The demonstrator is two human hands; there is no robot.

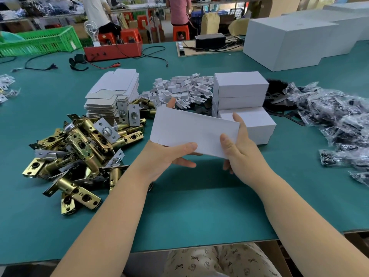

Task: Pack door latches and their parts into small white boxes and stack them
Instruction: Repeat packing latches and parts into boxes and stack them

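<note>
Above the teal table [199, 212], at the centre of the head view, a small white box [194, 131] is held clear of the surface by both hands. The left hand [169, 156] grasps its near-left end, thumb on top and fingers curled beneath; the right hand [239, 148] clasps its right end, thumb on the top face and fingers wrapped behind. Whether anything lies inside cannot be told. At 9 o'clock from the box lies a heap of brass door latches [79, 154]. At 11 o'clock stands a stack of flat unfolded cartons [113, 92]; at 12 o'clock, a pile of white plastic parts [183, 89]. At 1 o'clock, just behind the right hand, closed white boxes [240, 96] sit stacked, contents hidden. At 3 o'clock spread clear bags of black parts [329, 110]. At the far left, 10 o'clock, a green crate [40, 42]; beside it a red tray [113, 49] holding cables.
</note>
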